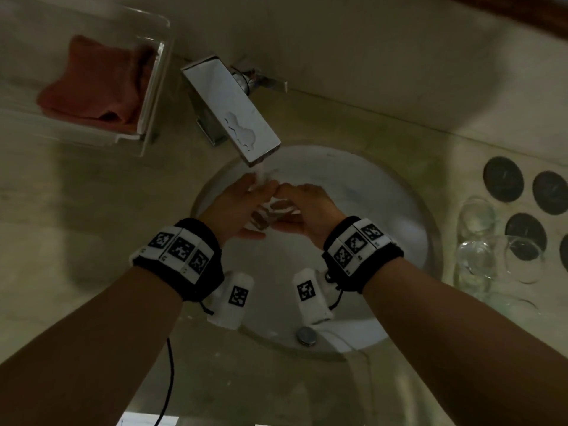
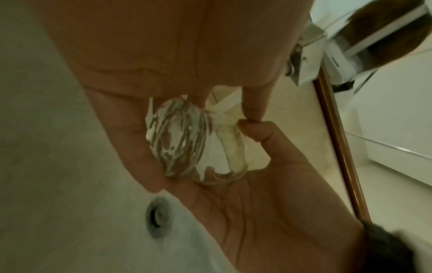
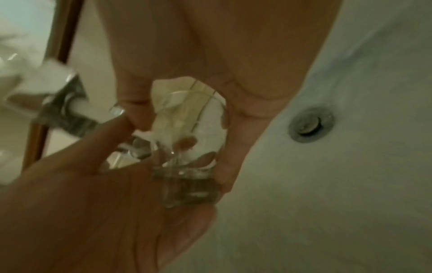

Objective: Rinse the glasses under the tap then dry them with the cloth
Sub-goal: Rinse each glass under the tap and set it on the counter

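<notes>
A small clear glass (image 1: 266, 217) lies on its side between my two hands, over the white basin (image 1: 384, 210). My left hand (image 1: 250, 207) cups it from the left and my right hand (image 1: 290, 209) wraps it from the right. Their fingertips meet just under the spout of the chrome tap (image 1: 233, 109). Water (image 1: 261, 173) runs onto the fingers and the glass. The left wrist view shows the glass (image 2: 187, 140) with its thick base against my left fingers. In the right wrist view the glass (image 3: 191, 138) is wet and streaked. A red cloth (image 1: 95, 84) lies folded in a clear tray (image 1: 155, 87) at the back left.
Two more clear glasses (image 1: 476, 222) (image 1: 522, 256) stand on the counter right of the basin, beside several dark round coasters (image 1: 504, 179). A chrome drain fitting (image 1: 306, 335) sits at the basin's near edge. A black cable (image 1: 169, 379) hangs below my left wrist.
</notes>
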A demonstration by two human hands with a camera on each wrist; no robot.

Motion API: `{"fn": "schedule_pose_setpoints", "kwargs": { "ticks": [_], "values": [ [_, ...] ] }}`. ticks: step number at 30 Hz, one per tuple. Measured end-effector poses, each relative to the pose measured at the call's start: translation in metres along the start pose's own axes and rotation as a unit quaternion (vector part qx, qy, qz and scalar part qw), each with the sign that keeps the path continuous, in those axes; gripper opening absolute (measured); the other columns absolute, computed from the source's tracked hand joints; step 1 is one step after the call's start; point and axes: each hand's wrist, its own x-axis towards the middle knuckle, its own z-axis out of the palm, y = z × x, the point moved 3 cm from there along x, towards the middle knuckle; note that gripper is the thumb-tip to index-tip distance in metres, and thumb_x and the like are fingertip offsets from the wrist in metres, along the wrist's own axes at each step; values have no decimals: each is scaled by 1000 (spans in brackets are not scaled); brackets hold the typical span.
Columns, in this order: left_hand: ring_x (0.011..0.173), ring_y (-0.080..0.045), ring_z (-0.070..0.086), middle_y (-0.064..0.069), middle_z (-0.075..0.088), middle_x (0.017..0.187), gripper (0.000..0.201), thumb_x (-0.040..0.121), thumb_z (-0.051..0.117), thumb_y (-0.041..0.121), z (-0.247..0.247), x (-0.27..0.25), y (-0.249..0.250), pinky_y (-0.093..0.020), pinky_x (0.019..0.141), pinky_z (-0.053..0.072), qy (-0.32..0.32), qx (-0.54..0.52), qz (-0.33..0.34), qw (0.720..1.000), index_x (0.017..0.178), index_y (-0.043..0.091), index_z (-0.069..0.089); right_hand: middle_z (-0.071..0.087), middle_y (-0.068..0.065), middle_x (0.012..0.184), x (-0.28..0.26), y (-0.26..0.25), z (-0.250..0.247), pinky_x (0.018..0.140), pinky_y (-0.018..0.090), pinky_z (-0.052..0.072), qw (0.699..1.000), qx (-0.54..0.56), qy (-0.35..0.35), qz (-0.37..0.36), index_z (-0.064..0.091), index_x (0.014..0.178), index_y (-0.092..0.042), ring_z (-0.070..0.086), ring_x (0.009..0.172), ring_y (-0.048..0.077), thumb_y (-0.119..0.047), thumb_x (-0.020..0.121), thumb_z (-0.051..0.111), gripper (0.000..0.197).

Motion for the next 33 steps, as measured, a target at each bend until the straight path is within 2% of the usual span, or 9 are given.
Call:
{"fn": "schedule_pose_setpoints", "kwargs": {
  "ticks": [6,9,13,16,19,21,24,27,33],
  "values": [
    [97,-12,64,9,63,109,77,61,88,44,-10,4,16,-26,81,55,-47,218,130,966,127,24,55,65,12,107,-8,-14,3,69,34,57,997,17,-73,-25,62,115,-10,68,86,25,-24,97,58,23],
    [107,-18,63,1,66,117,77,63,90,41,-13,9,18,-39,97,51,-8,387,164,907,129,16,57,58,8,132,-10,-27,11,68,29,50,974,-186,-63,-115,42,144,-30,60,100,23,-36,96,57,51],
    [113,-22,61,-5,66,123,72,64,90,31,-11,9,24,-43,100,50,-10,369,159,916,128,15,60,68,3,116,-14,-35,13,88,36,53,912,-302,-6,-278,55,129,-24,64,102,17,-39,97,59,36],
    [107,-24,61,-7,64,119,58,73,82,33,-4,6,24,-33,90,49,58,473,191,858,123,13,58,68,7,103,-9,-47,19,81,43,56,882,-409,56,-226,56,125,-17,67,91,27,-39,101,48,33],
    [102,-23,62,-7,64,116,50,82,73,31,4,3,23,-27,77,41,106,527,221,814,125,14,55,57,4,82,-5,-51,23,46,28,48,890,-441,34,-108,54,135,-14,59,61,19,-33,104,41,39],
    [100,-22,62,-6,65,113,40,87,67,31,6,0,27,-25,75,36,114,545,238,796,121,13,56,62,8,89,-11,-54,23,55,35,54,885,-450,32,-117,52,136,-12,64,68,25,-32,105,41,39],
    [91,-19,56,4,59,92,27,84,74,22,-2,-8,35,-24,76,36,41,456,187,869,105,16,59,64,8,118,-23,-53,25,92,44,55,862,-457,33,-218,49,137,-15,65,103,28,-39,100,53,44],
    [79,-24,60,-2,61,73,26,78,79,1,-12,-15,42,-38,74,53,-50,339,159,926,75,15,56,62,2,122,-30,-47,22,93,37,53,857,-419,-3,-301,46,140,-16,62,104,16,-45,92,66,59],
    [105,-22,62,-7,65,114,49,79,80,25,-5,-2,26,-24,84,42,55,460,200,863,123,10,61,68,7,116,-15,-43,28,92,45,56,896,-390,42,-210,53,131,-22,67,101,26,-56,94,52,51]
  ]
}}
